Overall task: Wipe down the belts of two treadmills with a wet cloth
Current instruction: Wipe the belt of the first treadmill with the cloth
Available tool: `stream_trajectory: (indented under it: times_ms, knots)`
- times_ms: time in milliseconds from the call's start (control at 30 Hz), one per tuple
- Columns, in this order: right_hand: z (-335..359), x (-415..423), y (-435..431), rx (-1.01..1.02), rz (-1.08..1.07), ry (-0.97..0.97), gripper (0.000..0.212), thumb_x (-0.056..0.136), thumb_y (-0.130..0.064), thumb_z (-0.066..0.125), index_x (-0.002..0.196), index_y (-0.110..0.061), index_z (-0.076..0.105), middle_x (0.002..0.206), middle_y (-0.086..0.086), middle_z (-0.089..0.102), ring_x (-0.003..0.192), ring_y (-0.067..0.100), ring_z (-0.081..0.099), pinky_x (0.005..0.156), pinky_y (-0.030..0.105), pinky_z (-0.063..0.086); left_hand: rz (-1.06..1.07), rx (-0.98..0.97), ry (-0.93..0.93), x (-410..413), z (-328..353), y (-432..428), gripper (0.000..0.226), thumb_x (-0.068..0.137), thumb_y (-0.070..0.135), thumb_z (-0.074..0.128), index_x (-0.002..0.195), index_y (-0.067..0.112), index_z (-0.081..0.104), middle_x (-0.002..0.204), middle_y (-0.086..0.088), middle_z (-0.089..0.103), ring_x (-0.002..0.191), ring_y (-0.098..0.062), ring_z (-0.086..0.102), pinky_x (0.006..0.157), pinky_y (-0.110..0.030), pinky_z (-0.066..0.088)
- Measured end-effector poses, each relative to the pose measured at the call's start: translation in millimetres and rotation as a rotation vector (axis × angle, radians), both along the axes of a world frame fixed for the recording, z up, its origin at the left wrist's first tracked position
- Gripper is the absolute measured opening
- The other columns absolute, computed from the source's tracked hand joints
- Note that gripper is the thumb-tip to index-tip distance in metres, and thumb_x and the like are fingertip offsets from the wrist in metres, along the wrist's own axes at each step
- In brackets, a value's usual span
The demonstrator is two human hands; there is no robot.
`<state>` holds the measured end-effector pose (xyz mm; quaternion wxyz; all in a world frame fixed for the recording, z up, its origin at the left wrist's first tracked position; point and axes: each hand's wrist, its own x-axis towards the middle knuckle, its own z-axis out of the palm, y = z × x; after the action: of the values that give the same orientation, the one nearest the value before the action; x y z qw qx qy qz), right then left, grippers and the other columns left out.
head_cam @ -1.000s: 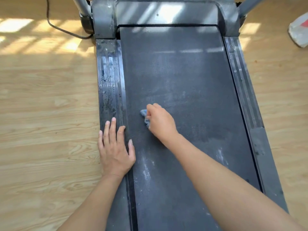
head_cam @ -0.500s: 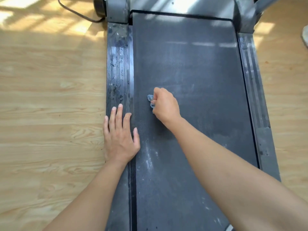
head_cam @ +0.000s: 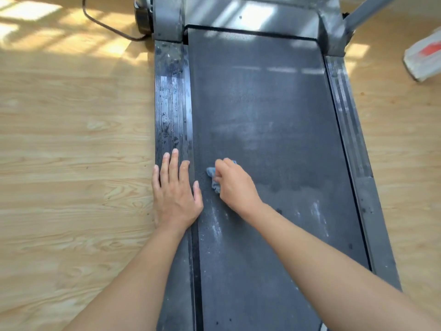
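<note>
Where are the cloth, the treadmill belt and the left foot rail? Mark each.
cloth (head_cam: 216, 186): head view, crumpled blue exposed edge.
treadmill belt (head_cam: 262, 111): head view, bare dark middle.
left foot rail (head_cam: 170, 103): head view, ribbed strip.

i see a light wood-plank floor (head_cam: 71, 139) with patches of sunlight at the top left. a grey treadmill (head_cam: 262, 111) stands on it, running from the bottom of my view to the top. a black cable (head_cam: 102, 23) curls over the planks to the treadmill's front left corner. apart on the right lies a white packet (head_cam: 424, 58) with a red mark.
</note>
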<state>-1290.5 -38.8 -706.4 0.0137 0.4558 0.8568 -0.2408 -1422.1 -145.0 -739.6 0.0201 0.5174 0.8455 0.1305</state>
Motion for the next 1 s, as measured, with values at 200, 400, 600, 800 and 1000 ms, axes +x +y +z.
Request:
stream_trajectory:
  times_ms: [200, 400, 600, 800, 1000]
  knots:
    - [3.6, 133.7, 89.1, 0.155, -0.401, -0.107, 0.009, 0.093, -0.015, 0.058, 0.087, -0.014, 0.051, 0.092, 0.008, 0.062, 0.085, 0.034, 0.059, 0.074, 0.043, 0.053, -0.004, 0.013, -0.008, -2.3, -1.1, -2.7, 0.065, 0.100, 0.043, 0.046, 0.153, 0.006, 0.046, 0.176, -0.010, 0.023, 0.164, -0.026, 0.017, 0.133, -0.050, 0.012]
    - [1.6, 240.1, 129.4, 0.157, -0.738, -0.225, 0.007, 0.099, -0.014, 0.054, 0.096, -0.008, 0.051, 0.107, 0.026, 0.065, 0.098, 0.043, 0.060, 0.079, 0.046, 0.049, 0.004, 0.018, -0.012, -0.6, -2.4, -1.9, 0.066, 0.098, 0.045, 0.045, 0.153, 0.007, 0.046, 0.175, -0.009, 0.023, 0.164, -0.026, 0.016, 0.133, -0.051, 0.012]
    - [-17.3, 91.0, 83.9, 0.185, -0.572, 0.024, 0.005, 0.098, -0.018, 0.051, 0.097, -0.014, 0.048, 0.106, 0.013, 0.059, 0.096, 0.038, 0.058, 0.073, 0.040, 0.040, 0.008, 0.079, -0.032, -1.3, -3.8, -4.0, 0.060, 0.099, 0.037, 0.056, 0.150, 0.006, 0.047, 0.174, -0.011, 0.027, 0.163, -0.028, 0.019, 0.133, -0.051, 0.013]
    - [-14.1, -77.1, -14.1, 0.093, -0.095, 0.111, 0.011, 0.099, -0.017, 0.054, 0.109, -0.013, 0.051, 0.108, 0.009, 0.052, 0.100, 0.034, 0.056, 0.067, 0.043, 0.045, 0.008, 0.161, -0.088, -3.3, -10.1, -5.3, 0.047, 0.100, 0.021, 0.058, 0.144, 0.007, 0.048, 0.171, -0.011, 0.034, 0.161, -0.030, 0.026, 0.132, -0.052, 0.015]
    - [-1.1, 6.6, 22.2, 0.067, -0.025, 0.037, 0.017, 0.090, -0.015, 0.060, 0.100, -0.022, 0.048, 0.108, 0.003, 0.056, 0.103, 0.030, 0.058, 0.072, 0.040, 0.050, -0.073, 0.132, 0.019, -2.3, -11.7, -5.4, 0.051, 0.104, 0.028, 0.050, 0.153, 0.020, 0.051, 0.170, -0.012, 0.035, 0.158, -0.039, 0.028, 0.128, -0.059, 0.019]
